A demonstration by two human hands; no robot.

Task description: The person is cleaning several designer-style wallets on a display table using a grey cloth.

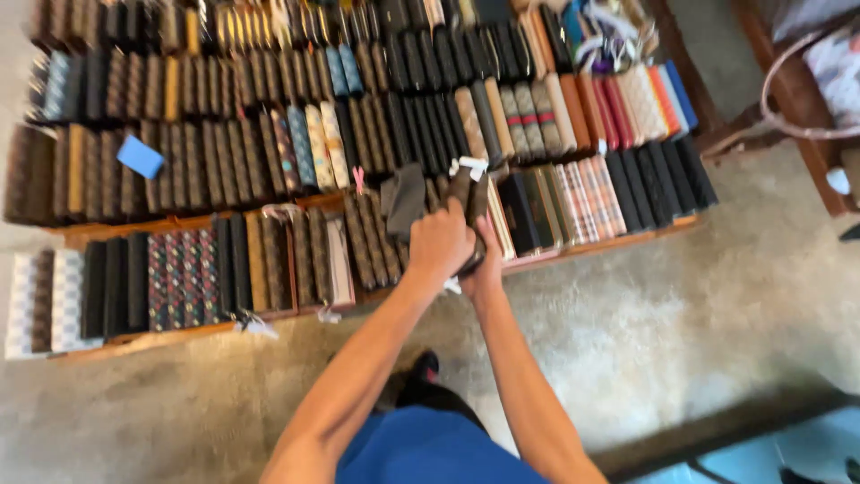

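Tight rows ahead, open floor behind

I see wallets packed edge to edge on the tray, no gap for fingers; bare floor lies open to my right, bench beyond

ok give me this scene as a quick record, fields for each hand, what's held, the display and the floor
left hand: closed on a dark wallet, over the front rows
right hand: under the same wallet, mostly hidden behind the left hand
held item: dark wallet with a white tag, blurred
display: wooden trays packed with upright wallets, brown, black, checked and floral
loose item: blue card lying on the left rows
floor: grey concrete
picture: motion blurred
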